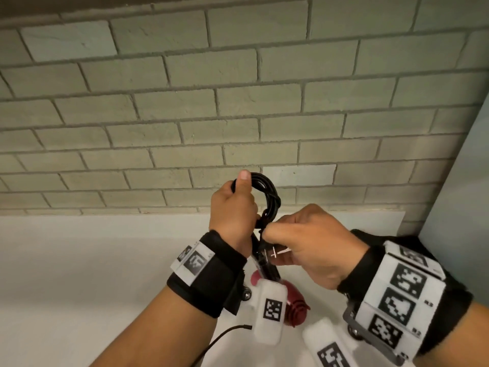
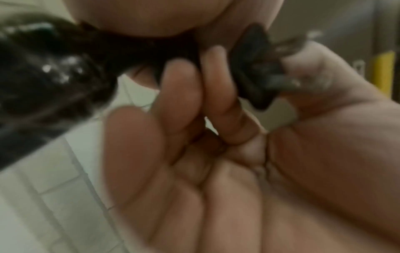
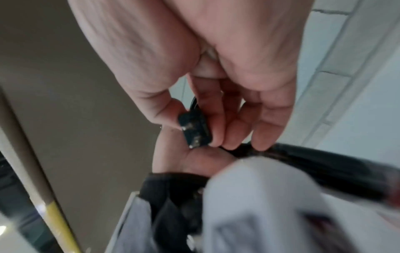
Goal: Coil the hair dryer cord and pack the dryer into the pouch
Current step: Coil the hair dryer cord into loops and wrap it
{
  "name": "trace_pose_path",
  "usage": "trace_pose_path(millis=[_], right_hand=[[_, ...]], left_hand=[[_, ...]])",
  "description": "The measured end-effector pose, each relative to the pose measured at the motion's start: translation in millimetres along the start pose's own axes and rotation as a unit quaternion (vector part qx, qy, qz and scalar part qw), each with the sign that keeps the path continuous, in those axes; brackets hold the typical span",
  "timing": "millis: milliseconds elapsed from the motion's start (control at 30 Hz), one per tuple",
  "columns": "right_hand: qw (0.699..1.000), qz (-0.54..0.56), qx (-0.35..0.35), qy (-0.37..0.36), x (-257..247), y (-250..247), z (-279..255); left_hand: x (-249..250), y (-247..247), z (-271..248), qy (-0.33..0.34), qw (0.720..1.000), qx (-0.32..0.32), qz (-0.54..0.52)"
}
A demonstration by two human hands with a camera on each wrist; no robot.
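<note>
Grey-green brick wall (image 1: 238,88) behind, plain white surface (image 1: 79,260) below. The dark red plastic hair dryer (image 1: 296,300) hangs just above it. Left hand (image 1: 232,210) is wrapped around the coiled glossy black cord (image 1: 270,194), thumb up top. Right hand (image 1: 315,242) pinches the small black plug (image 3: 194,130), prongs showing.

Black cord (image 1: 267,192), dark red dryer (image 1: 296,305), grey-green brick wall (image 1: 238,88).

A white counter (image 1: 79,260) against a brick wall (image 1: 185,102) carries a thin black cable (image 1: 225,333).
</note>
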State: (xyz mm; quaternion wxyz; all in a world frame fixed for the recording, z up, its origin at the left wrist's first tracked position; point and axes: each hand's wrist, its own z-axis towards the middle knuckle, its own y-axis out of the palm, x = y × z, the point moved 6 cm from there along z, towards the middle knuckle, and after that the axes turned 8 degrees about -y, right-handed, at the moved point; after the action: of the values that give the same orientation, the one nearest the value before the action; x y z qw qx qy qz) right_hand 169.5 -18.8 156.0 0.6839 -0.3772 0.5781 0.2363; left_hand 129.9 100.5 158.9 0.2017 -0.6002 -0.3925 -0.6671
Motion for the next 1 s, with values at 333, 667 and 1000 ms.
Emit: trace_pose_path(millis=[333,667,1000], right_hand=[[0.973,-0.175,-0.017,-0.149,0,-3,-11],[0.985,-0.138,0.05,-0.091,31,-21,1],[0.971,-0.143,-0.193,-0.005,92,-19,2]], left_hand=[[-4,5,7,-0.066,0.992,-0.037,-0.098],[-22,10,-2,-0.065,0.989,-0.09,-0.099],[-38,-3,15,-0.025,0.989,-0.146,-0.007]])
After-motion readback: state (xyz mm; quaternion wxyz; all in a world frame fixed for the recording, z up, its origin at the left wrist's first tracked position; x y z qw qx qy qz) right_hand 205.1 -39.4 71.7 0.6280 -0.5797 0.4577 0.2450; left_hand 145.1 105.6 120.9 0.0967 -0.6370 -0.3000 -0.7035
